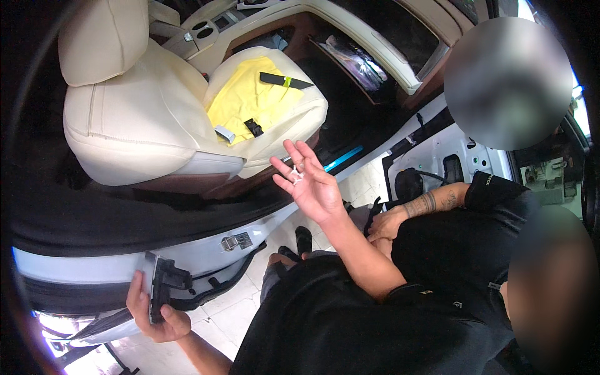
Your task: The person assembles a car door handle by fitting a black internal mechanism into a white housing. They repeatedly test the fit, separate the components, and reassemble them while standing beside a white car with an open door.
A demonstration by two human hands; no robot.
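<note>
My left hand [156, 306] is closed around the edge of a black plastic trim piece [164, 284] with a lighter flat face, held upright beside the car's door sill. My right hand [312, 187] is raised palm up in front of the seat, fingers spread and slightly curled. Several small white plastic clips [296, 175] lie in it near the base of the fingers. Just beyond, on the cream seat [156, 119], a yellow cloth [240, 94] is spread out. On the cloth rest a dark flat blade-like tool [284, 80] with a yellow-green band, a small black part [253, 127] and a pale grey piece [224, 134].
A co-worker's tattooed forearm [431, 203] and black sleeve [497, 190] are close on my right. Behind stands an open car door with its inner panel exposed [462, 153]. The sill [206, 244] with a metal latch striker [232, 242] runs below the seat. Pale tiles [231, 319] cover the floor.
</note>
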